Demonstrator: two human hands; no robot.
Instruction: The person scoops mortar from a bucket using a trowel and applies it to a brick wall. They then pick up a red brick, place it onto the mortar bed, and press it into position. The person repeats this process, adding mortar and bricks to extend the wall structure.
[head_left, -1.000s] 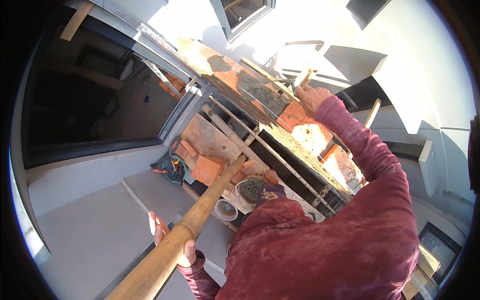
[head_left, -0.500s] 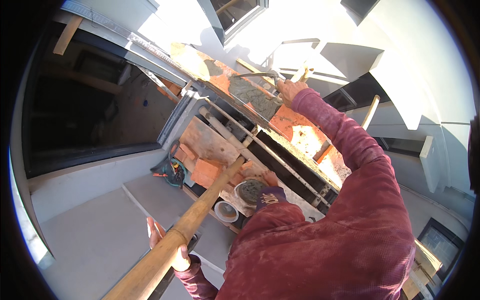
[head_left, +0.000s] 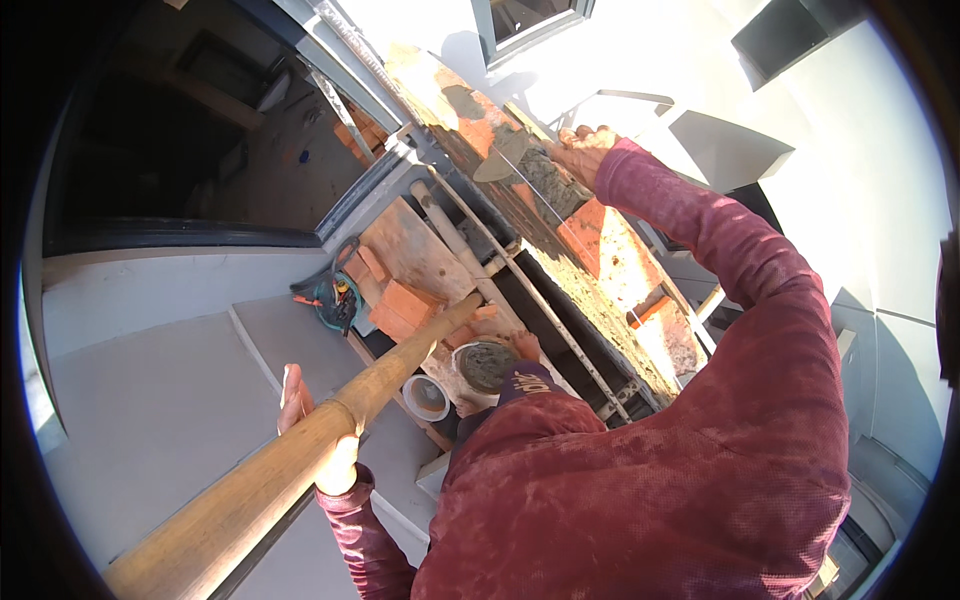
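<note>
Sunlit white wall (head_left: 650, 55), dark opening (head_left: 160, 150), perhaps glazed

Bare right hand (head_left: 583, 153) stretched to the upper centre, bare left hand (head_left: 340, 468) low at the left.
The right arm (head_left: 715, 230), sleeved in dusty maroon textured knit, bends at the elbow, fingers curled; the left forearm (head_left: 365, 535), sleeved alike, rises from the lower edge, fingers (head_left: 294, 395) pointing up, mid-hand hidden.

Yellowish lettering (head_left: 535, 381) marks the dark trouser leg (head_left: 511, 389)
</note>
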